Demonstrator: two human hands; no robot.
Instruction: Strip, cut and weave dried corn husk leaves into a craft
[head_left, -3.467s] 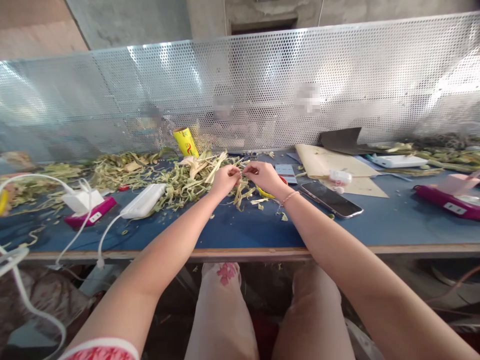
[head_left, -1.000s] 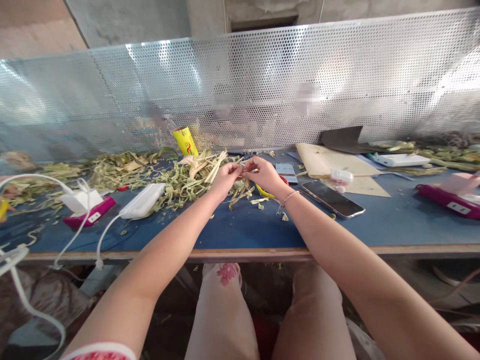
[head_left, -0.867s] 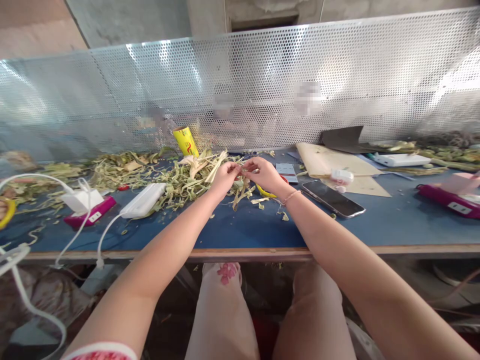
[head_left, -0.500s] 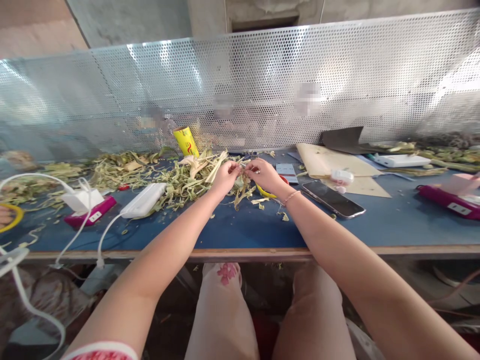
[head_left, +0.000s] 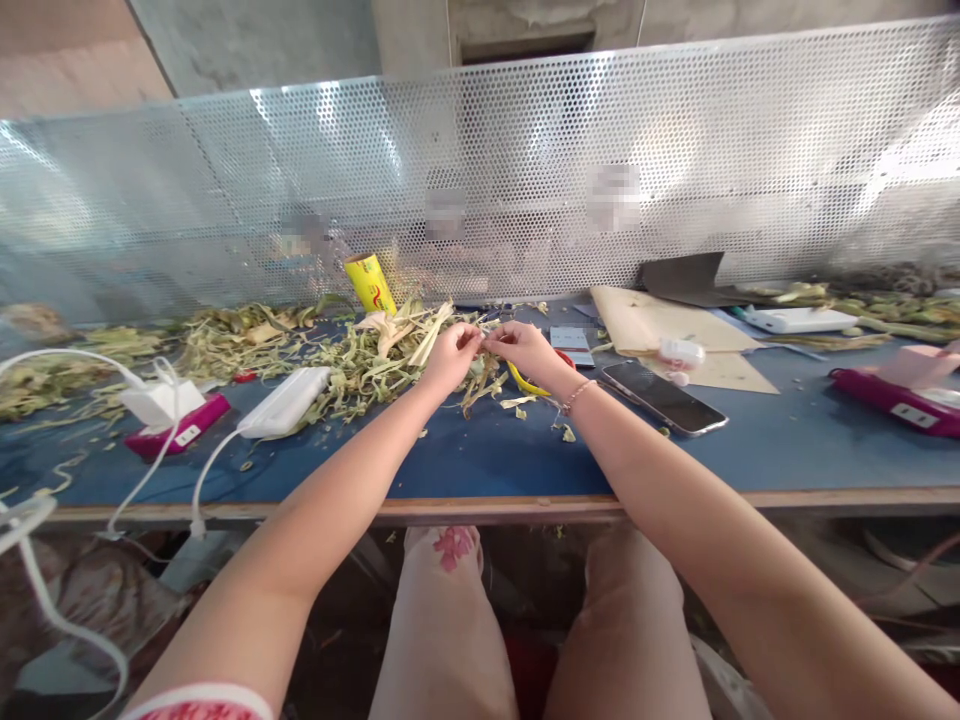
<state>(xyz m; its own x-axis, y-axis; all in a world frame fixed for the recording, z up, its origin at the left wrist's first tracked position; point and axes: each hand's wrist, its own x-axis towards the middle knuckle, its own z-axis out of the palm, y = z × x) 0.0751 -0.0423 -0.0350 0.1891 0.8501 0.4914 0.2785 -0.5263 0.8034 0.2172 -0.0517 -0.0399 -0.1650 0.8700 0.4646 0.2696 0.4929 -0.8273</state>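
Note:
My left hand [head_left: 456,352] and my right hand [head_left: 521,348] meet above the blue table, fingertips pinched close together. Between them is a dried plant piece [head_left: 486,378], its pale, curled bits showing below the fingers; the exact grip is partly hidden. To the left, touching or just behind my left hand, spreads a heap of dried plant strips [head_left: 367,365]. A yellow curved handle [head_left: 525,381] shows beneath my right hand, with a red part [head_left: 564,357] beside the wrist. What tool these belong to is hidden.
A yellow tube [head_left: 370,284] stands tilted behind the heap. Left lie a white power bank [head_left: 285,402] and a magenta socket block [head_left: 177,428] with cables. Right are a phone [head_left: 664,397], a cardboard sheet [head_left: 637,322] and another magenta block [head_left: 892,400]. A perforated metal screen [head_left: 510,170] closes the back.
Both hands stay in nearly the same place, still pinched together. The right fingers have shifted slightly at the plant piece. At the far left edge, a hand by a yellow ring has gone from view.

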